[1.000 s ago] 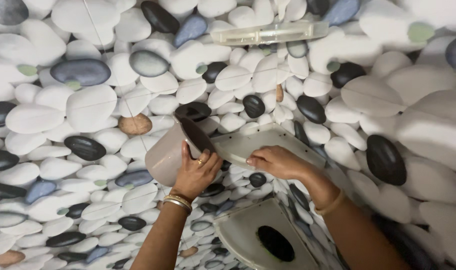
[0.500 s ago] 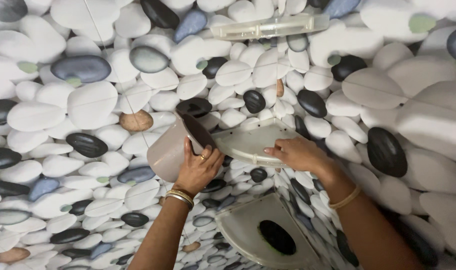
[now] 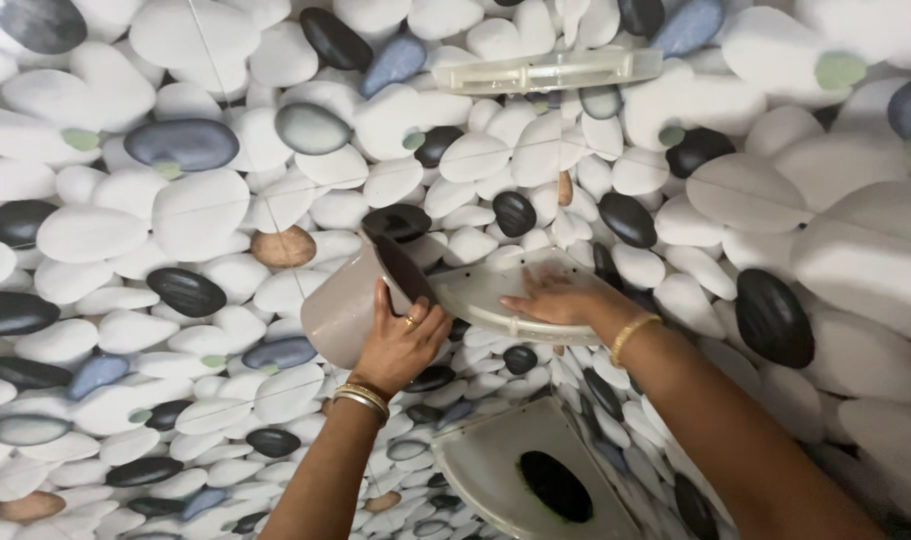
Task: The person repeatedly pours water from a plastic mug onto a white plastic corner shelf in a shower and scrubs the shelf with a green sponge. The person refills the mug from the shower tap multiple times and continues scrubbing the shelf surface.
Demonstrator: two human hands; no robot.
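Hands at a pebble-patterned wall: left hand [image 3: 401, 345] grips a tilted beige mug [image 3: 361, 300]; right hand [image 3: 554, 297] rests flat, fingers spread, on the middle corner shelf [image 3: 496, 300].

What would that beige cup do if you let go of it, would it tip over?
Probably. The beige cup is held tilted by the left hand, mouth towards the middle corner shelf, so anything inside would likely pour out. One hand lifts it easily, so it seems light. It looks like stiff, smooth plastic, perhaps slippery when wet, and round enough to roll.
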